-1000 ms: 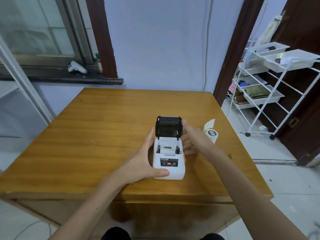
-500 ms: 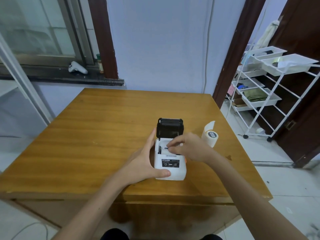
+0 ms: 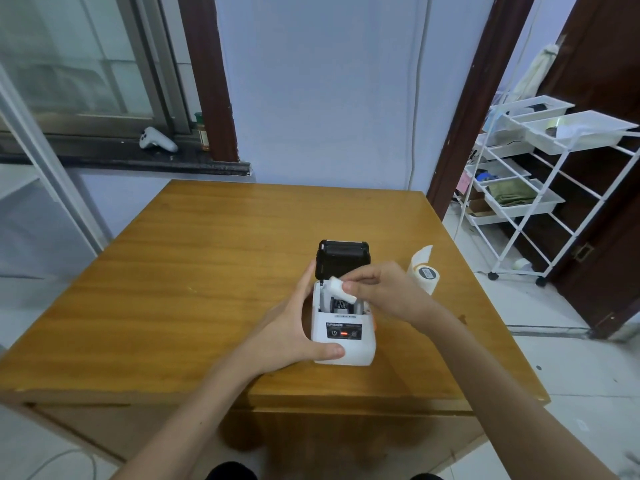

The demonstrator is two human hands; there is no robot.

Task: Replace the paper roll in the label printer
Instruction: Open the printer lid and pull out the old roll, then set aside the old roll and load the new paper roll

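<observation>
A small white label printer (image 3: pixel 346 344) stands on the wooden table (image 3: pixel 207 271) with its black lid (image 3: pixel 343 259) hinged up. My left hand (image 3: pixel 294 327) grips the printer's left side, thumb across its front corner. My right hand (image 3: pixel 384 289) holds a small white roll core (image 3: pixel 341 288) tilted just above the open paper bay. A fresh white paper roll (image 3: pixel 424 273), its loose end sticking up, stands on the table right of the printer, partly behind my right hand.
A white wire trolley (image 3: pixel 540 188) with trays stands on the floor past the table's right edge. The windowsill (image 3: pixel 138 161) at the back left carries a white controller and a small jar. The table's front edge is close to me.
My right hand went from the lid's side into the paper bay and has lifted the small white core out of it. My left hand has stayed on the printer.
</observation>
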